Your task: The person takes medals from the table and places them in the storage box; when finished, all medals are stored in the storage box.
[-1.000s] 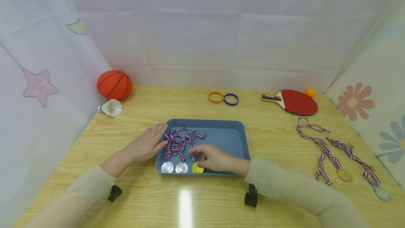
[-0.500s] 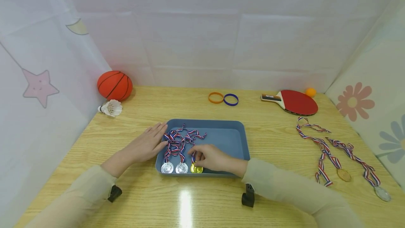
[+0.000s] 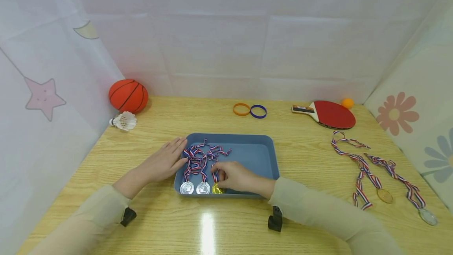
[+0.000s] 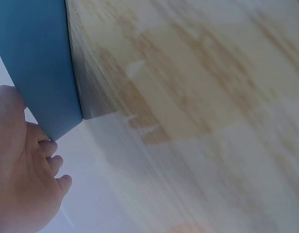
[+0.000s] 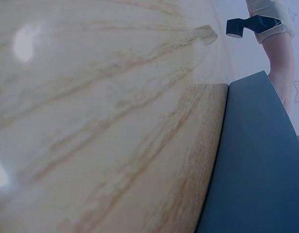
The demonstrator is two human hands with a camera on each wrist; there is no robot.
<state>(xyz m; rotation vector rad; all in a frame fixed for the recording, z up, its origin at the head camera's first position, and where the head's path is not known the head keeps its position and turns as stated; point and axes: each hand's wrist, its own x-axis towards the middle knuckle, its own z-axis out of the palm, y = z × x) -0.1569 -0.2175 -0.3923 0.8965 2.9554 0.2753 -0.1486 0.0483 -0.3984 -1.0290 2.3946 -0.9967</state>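
Note:
A blue-grey tray (image 3: 247, 156) stands mid-table in the head view. Two silver medals (image 3: 186, 187) and a gold medal (image 3: 218, 189) lie in a row along its near side, their striped ribbons (image 3: 198, 156) bunched at the left. My left hand (image 3: 164, 160) rests with extended fingers against the tray's left edge; the left wrist view has it beside the tray wall (image 4: 37, 63). Inside the tray, my right hand (image 3: 235, 176) has curled fingers and thumb on the gold medal, partly covering it. The right wrist view holds mostly the tray's outer wall (image 5: 256, 155), hiding that hand's fingers.
Two more ribboned medals, one gold (image 3: 384, 196) and one silver (image 3: 428, 216), lie at the right. Along the back are a toy basketball (image 3: 128, 96), a shuttlecock (image 3: 124, 121), orange (image 3: 242, 109) and blue wristbands (image 3: 258, 111), a table tennis bat (image 3: 334, 114) and an orange ball (image 3: 347, 103).
My right hand has slid the gold medal slightly left, closer to the silver medals, with its forearm shifting left too. The left hand has stayed in place.

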